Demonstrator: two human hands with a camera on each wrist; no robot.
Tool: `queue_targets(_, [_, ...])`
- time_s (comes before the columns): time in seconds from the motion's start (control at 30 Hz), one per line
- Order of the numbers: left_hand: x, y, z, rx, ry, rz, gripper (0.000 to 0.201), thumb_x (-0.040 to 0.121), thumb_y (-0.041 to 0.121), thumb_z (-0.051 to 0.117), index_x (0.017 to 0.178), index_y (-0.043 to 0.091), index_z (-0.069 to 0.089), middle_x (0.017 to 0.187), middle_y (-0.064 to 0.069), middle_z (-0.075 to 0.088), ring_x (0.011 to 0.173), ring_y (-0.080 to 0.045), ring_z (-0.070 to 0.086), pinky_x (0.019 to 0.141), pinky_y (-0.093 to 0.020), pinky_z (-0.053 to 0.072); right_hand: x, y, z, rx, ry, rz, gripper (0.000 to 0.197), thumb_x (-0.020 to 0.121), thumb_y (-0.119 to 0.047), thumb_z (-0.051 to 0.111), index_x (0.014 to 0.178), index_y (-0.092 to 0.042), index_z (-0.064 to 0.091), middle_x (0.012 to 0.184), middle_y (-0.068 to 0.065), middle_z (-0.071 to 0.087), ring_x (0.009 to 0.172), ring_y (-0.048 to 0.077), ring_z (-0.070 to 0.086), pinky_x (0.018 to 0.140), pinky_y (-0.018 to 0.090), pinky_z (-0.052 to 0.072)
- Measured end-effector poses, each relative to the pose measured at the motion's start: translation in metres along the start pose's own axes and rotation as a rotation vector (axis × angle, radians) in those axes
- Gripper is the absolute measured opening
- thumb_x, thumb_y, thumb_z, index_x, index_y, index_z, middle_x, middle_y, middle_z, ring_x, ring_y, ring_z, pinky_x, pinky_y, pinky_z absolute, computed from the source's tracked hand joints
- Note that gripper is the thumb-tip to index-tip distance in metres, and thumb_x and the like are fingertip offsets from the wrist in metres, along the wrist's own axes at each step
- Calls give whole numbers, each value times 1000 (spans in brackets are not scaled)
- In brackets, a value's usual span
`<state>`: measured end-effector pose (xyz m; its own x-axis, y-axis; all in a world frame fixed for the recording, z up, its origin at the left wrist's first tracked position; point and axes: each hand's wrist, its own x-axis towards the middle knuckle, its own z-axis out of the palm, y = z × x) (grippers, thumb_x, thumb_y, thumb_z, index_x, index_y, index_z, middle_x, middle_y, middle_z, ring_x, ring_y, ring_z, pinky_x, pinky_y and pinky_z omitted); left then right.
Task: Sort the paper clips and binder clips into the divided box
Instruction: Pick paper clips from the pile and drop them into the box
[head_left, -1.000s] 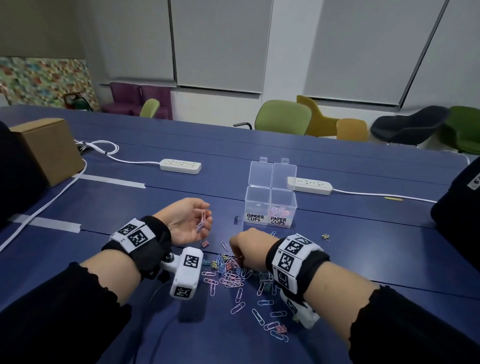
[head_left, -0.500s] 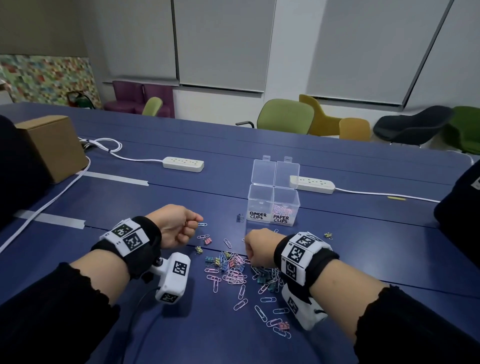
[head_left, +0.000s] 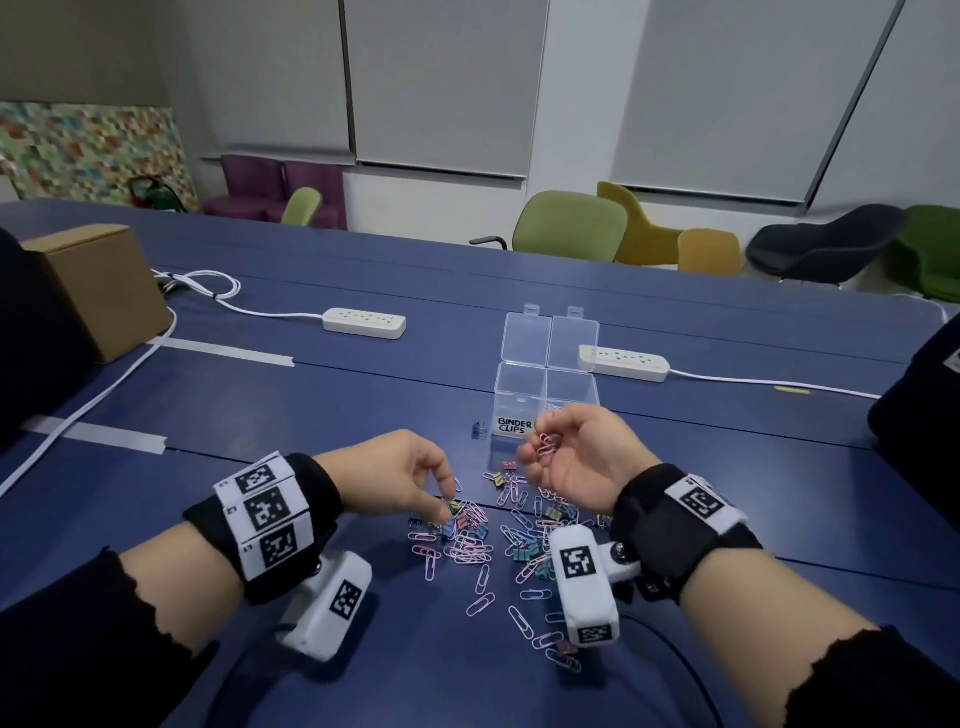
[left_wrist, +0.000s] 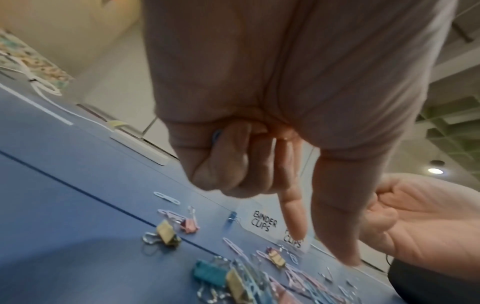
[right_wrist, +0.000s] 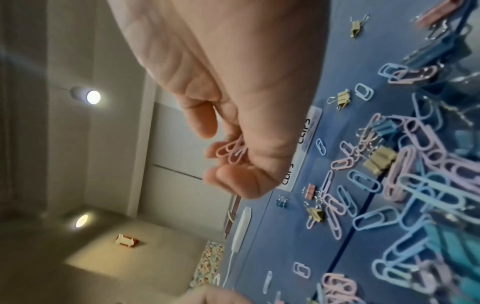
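Far off to the left of the left hand (head_left: 395, 480) a cardboard box (head_left: 98, 291) stands on the blue table (head_left: 260, 415), with a white power strip (head_left: 363, 322) beyond it. The left hand itself hangs palm down over the left edge of the clip pile (head_left: 483, 540), forefinger and thumb reaching down to the clips. In the left wrist view its other fingers are curled in against the palm with a bit of blue showing between them; what that is cannot be told. Just below its fingertips lie mixed pink and blue paper clips and small yellow, teal and pink binder clips.

Across the pile, the right hand (head_left: 582, 462) is turned palm up and raised off the table, fingers curled round a few pink paper clips (right_wrist: 232, 151). Directly beyond this hand, close to its fingertips, stands the clear divided box (head_left: 524, 395), both lids open; its left compartment reads BINDER CLIPS, and the hand covers most of the right one. A lone blue binder clip (head_left: 479, 429) sits just left of the box. A second power strip (head_left: 623, 362) lies behind the box
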<state>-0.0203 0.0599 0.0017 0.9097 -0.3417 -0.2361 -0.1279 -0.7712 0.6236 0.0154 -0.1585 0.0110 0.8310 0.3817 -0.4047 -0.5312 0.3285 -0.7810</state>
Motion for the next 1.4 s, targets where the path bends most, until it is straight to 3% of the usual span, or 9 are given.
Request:
queue_targets(0.1, [4, 10, 9, 178, -17, 26, 24, 70, 31, 81, 88, 25, 67, 52, 10, 40, 43, -3, 37, 50, -22, 30, 0, 7, 3, -281, 54, -6, 26, 89, -12, 36, 63, -14, 37, 58, 1, 33, 43, 12, 30, 42, 20, 22])
queue_targets(0.3, [12, 24, 32, 508, -22, 32, 26, 69, 39, 77, 88, 23, 69, 78, 9, 57, 81, -15, 57, 70, -28, 48, -3, 23, 17, -1865, 42, -153, 30, 90, -26, 57, 67, -10, 46, 66, 6, 44, 61, 21, 44, 51, 24, 34])
queue_targets(0.5, [13, 33, 39, 596, 8, -2, 14, 75, 22, 67, 88, 22, 72, 94, -1, 70, 88, -24, 64, 73, -33, 54, 2, 37, 24, -2075, 3, -79, 18, 84, -19, 66, 88, -2, 60, 75, 9, 46, 78, 24, 48, 67, 28, 39])
queue_targets(0.6, [14, 36, 42, 644, 9, 1, 15, 78, 21, 61, 88, 17, 71, 93, -6, 70, 82, -28, 62, 67, -31, 50, 4, 40, 27, -2119, -1, -104, 31, 88, -8, 58, 63, -10, 39, 69, 4, 39, 80, 24, 45, 69, 28, 37])
queue_targets(0.73, [15, 34, 46, 636, 36, 1, 14, 83, 24, 56, 84, 18, 69, 91, -7, 69, 74, -27, 56, 63, -29, 44, 4, 43, 24, -2136, -7, -91, 38, 90, -7, 53, 60, -14, 30, 66, 4, 41, 77, 26, 47, 67, 30, 39])
queue_targets(0.9, [12, 30, 38, 470, 55, -7, 13, 84, 22, 52, 82, 22, 64, 91, -2, 68, 85, -23, 61, 74, -30, 51, -3, 27, 12, -1768, 17, -128, 32, 92, -14, 46, 62, -18, 38, 73, 6, 48, 65, 22, 46, 62, 26, 39])
queue_targets(1.1, [10, 31, 21, -296, -26, -141, 23, 94, 14, 34, 72, 19, 37, 65, 2, 35, 51, -13, 28, 45, -22, 25, -14, 9, -18, -187, -10, -94, 21, 89, -6, 41, 70, -14, 37, 65, 4, 43, 53, 14, 41, 48, 24, 35])
queue_targets(1.2, [10, 30, 21, -774, -59, -195, 22, 90, 9, 31, 70, 20, 32, 61, 1, 31, 49, -11, 20, 41, -20, 15, -22, 4, -26, 89, -53, -128, 17, 78, -7, 46, 66, -15, 35, 63, 3, 46, 54, 13, 42, 48, 23, 36])
queue_targets(1.4, [16, 32, 21, -1240, -94, -158, 16, 91, 8, 32, 77, 11, 39, 67, -6, 46, 50, -13, 41, 37, -19, 27, -30, 7, -37, 312, -22, -115, 11, 77, -16, 45, 68, -12, 42, 61, 3, 44, 46, 14, 43, 40, 19, 34])
